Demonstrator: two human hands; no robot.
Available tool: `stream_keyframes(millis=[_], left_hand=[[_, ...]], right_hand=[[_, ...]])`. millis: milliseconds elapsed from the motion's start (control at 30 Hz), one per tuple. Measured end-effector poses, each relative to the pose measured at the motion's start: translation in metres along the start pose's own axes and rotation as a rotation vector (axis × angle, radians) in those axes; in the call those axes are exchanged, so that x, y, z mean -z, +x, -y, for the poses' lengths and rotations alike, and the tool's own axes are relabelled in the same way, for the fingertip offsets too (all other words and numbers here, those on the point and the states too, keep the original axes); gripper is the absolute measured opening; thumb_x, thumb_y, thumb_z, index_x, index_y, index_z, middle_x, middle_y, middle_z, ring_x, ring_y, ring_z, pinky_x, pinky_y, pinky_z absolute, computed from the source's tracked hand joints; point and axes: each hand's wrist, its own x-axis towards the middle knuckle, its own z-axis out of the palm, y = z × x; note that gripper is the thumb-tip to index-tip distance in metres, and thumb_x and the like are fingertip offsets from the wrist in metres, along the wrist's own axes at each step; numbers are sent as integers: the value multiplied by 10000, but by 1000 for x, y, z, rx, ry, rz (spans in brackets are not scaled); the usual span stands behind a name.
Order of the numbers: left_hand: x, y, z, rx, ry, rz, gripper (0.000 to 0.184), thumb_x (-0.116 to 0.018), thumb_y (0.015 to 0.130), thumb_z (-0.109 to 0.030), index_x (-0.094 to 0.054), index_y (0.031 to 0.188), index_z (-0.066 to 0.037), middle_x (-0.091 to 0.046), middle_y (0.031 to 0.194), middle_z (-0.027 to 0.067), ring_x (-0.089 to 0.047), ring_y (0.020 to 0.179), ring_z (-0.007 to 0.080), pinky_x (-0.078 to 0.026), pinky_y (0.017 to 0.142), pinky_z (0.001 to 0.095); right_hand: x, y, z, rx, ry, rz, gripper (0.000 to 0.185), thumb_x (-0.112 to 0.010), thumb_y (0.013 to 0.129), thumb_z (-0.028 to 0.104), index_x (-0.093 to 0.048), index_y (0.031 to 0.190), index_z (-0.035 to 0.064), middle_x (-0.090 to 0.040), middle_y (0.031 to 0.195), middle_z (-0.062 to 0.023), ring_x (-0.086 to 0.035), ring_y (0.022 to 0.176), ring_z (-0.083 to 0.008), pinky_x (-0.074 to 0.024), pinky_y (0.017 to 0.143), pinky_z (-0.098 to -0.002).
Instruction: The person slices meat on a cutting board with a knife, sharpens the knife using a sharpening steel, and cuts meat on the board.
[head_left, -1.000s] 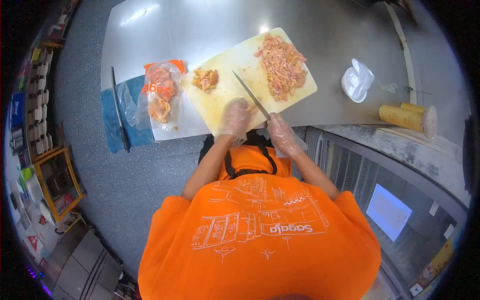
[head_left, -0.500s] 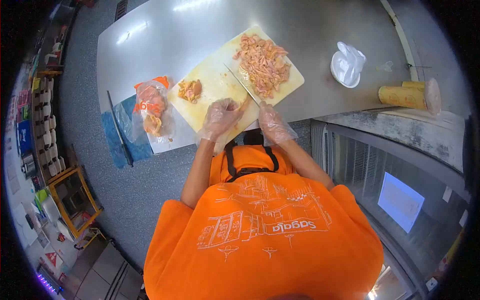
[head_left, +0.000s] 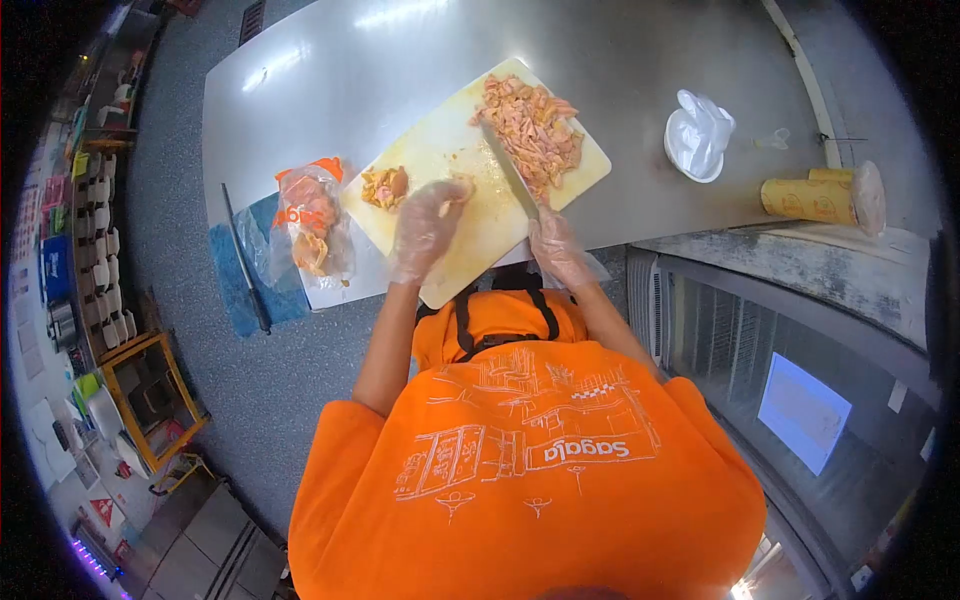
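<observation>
On the white cutting board (head_left: 445, 265) lies a large heap of cut raw meat strips (head_left: 535, 130), probably chicken, at the right end. A smaller lump of raw meat (head_left: 384, 187) sits at the left. My right hand (head_left: 560, 247), in a clear plastic glove, is closed round the handle of a knife (head_left: 512, 172), its blade against the heap's left edge. My left hand (head_left: 428, 230), gloved too, is over the board just right of the small lump. Its fingers look loosely bent and apart, with no meat visible in them.
Left of the board are a bag of raw meat (head_left: 308, 215), a blue cloth (head_left: 268, 290) and a sharpening steel (head_left: 240, 250). To the right stand a white bowl (head_left: 685, 165) with a plastic bag in it and a yellow roll (head_left: 810, 198) on the metal table (head_left: 610, 60).
My left hand has moved up and left, away from the knife. The knife has shifted right against the heap, and the strip between my hands is gone from there.
</observation>
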Motion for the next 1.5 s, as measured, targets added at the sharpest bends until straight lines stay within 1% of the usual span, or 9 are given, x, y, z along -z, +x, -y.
stream_keyframes(millis=[133, 367, 567, 667, 1000, 1167, 1367, 1467, 1500], left_hand=[[-32, -40, 41, -217, 587, 454, 195, -654, 830, -72, -695, 1018, -48, -706, 935, 115, -669, 900, 310, -543, 837, 411], [-30, -72, 28, -203, 370, 323, 354, -610, 827, -50, -668, 1176, -66, -632, 1107, 136, -616, 1089, 325, -485, 955, 457], [-27, -72, 27, -164, 291, 309, 363, -607, 859, -96, -662, 1217, -73, -644, 1096, 125, -621, 1079, 321, -482, 936, 429], [-43, -67, 24, 44, 314, 256, 225, -604, 901, -101, -689, 1108, -79, -679, 997, 138, -657, 987, 337, -504, 884, 471], [-45, -71, 40, -114, 513, 297, 155, -591, 905, -160, -658, 1038, -120, -615, 948, 79, -619, 964, 257, -485, 860, 407], [-28, -76, 33, -145, 520, 384, 187, -594, 877, -172, -639, 1045, -103, -594, 964, 76, -615, 962, 241, -473, 882, 387], [-33, -93, 35, -164, 873, 508, 228, -591, 879, -142, -631, 1073, -28, -596, 1021, 111, -612, 1014, 278, -488, 773, 415], [-53, -65, 50, 49, 260, -261, 409, -698, 853, -230, -612, 1179, 1, -625, 1098, 193, -620, 1024, 373, -530, 835, 438], [-60, -59, 61, 44, 251, -210, 374, -698, 862, -236, -628, 1137, 7, -644, 1043, 182, -630, 974, 381, -534, 811, 445]], right_hand=[[24, -5, 25, -91, 58, 7, 210, -542, 985, 145, -540, 1094, -34, -642, 1005, -320, -647, 927, -508, -512, 801, -587], [2, -19, 40, 58, -194, 322, 182, -406, 1023, 104, -482, 1147, -5, -630, 992, -313, -663, 895, -506, -536, 772, -577], [-1, 0, 44, 29, -228, 160, 193, -420, 1027, 125, -491, 1150, -7, -626, 988, -296, -669, 929, -465, -543, 777, -553], [-4, -9, 50, 59, -193, 262, 193, -434, 1034, 143, -495, 1140, -6, -624, 983, -285, -653, 928, -487, -528, 785, -575], [-12, -68, -7, 148, -214, 263, 188, -491, 1016, 126, -511, 1126, -25, -616, 880, -281, -620, 809, -507, -475, 686, -593], [-44, 39, 64, 167, -184, 224, 518, -453, 965, 58, -359, 1453, -88, -560, 1181, -365, -580, 1071, -529, -496, 920, -566], [-81, 165, 87, 75, -108, 237, 266, -447, 975, 87, -488, 1221, -4, -608, 1142, -341, -597, 1100, -493, -470, 966, -561], [-52, 119, 61, 4, -60, 172, 236, -447, 996, 146, -502, 1188, 21, -615, 1129, -328, -607, 1100, -486, -483, 933, -571], [-39, 99, 63, -17, -179, 239, 278, -447, 1005, 170, -498, 1232, 16, -607, 1150, -336, -604, 1108, -492, -488, 929, -568]])
